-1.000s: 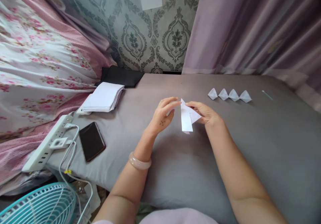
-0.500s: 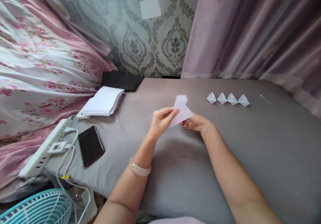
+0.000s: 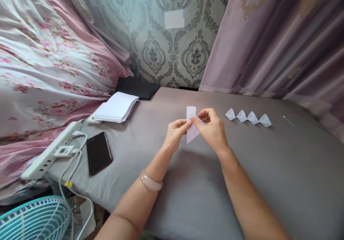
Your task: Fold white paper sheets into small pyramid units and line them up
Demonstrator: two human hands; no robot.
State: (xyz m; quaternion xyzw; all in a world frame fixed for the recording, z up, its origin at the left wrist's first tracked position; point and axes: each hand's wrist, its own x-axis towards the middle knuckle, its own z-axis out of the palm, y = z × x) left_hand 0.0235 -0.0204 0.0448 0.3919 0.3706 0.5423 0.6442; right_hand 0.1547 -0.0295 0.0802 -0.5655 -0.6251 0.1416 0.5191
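Left hand [image 3: 176, 134]: raised above the grey bedsheet [image 3: 282, 168], thumb and forefinger pinched shut on the left edge of the folded paper [image 3: 191, 127]; pale bangle [image 3: 150, 182] on the wrist.
Right hand [image 3: 212, 130]: back turned to the camera, fingers curled in, fingertips clamped on the paper's right side, just touching the left hand's fingertips.
Folded paper: white, held upright in mid-air between both hands, centre of the scene, narrow top sticking up above the fingers, pointed lower part hanging below; clear of the sheet.
Finished folds [image 3: 248, 117]: four small white paper triangles in a row on the sheet, just right of the hands, slightly farther off.
Paper stack [image 3: 116, 107]: white sheets piled at far left on the bed, beside a black cloth [image 3: 137, 88].
Smartphone [image 3: 99, 153]: dark screen up, near left on the sheet.
Power strip [image 3: 51, 152]: white, left edge, charger plugged in, cable trailing down.
Fan [image 3: 32, 218]: teal grille, near-left corner.
Thin stick [image 3: 288, 121]: far right on the sheet, too small to identify.
Backdrop: floral quilt [image 3: 40, 67] left, patterned wallpaper [image 3: 172, 50] far, mauve curtain [image 3: 282, 42] right.
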